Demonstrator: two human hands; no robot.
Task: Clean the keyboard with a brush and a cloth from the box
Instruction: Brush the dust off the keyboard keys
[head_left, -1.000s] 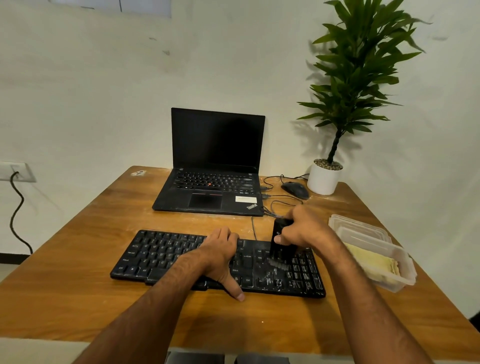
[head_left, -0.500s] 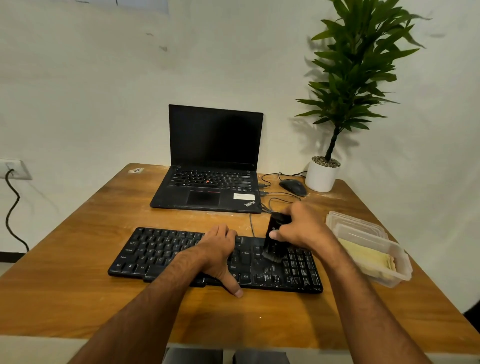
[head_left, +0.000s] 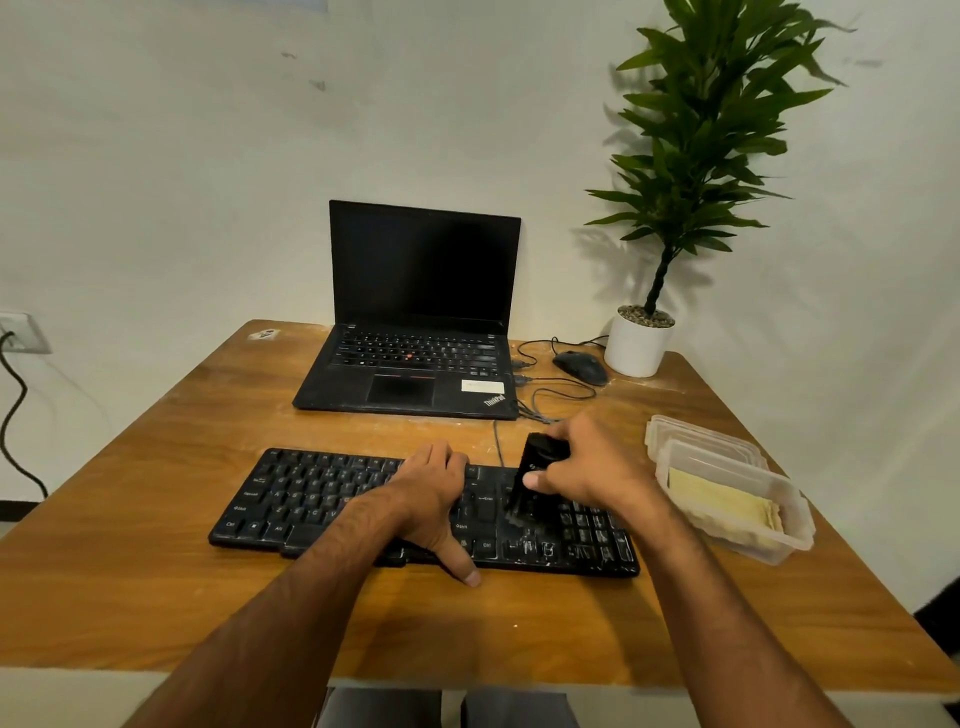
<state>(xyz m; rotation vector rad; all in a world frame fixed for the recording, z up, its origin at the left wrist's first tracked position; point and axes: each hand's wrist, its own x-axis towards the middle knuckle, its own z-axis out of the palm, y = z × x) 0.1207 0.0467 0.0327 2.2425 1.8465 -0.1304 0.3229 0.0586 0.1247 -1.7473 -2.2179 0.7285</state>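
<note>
Black keys fill the keyboard (head_left: 363, 499), which lies on the wooden table (head_left: 156, 571). On its right part stands the black brush (head_left: 530, 478) (bristles down on the keys), and the right hand (head_left: 587, 462) curls around it. The left hand (head_left: 431, 499) lies flat on the keyboard's middle, fingers straight, holding nothing. Right of the keyboard sits the clear box (head_left: 748, 499) with a yellow cloth (head_left: 722, 504) inside.

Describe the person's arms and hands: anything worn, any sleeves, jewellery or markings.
Both forearms are bare as far as the frame shows, with no sleeves in view. The left hand and right hand wear no gloves; no watch, bracelet or ring is visible. No markings can be made out.
</note>
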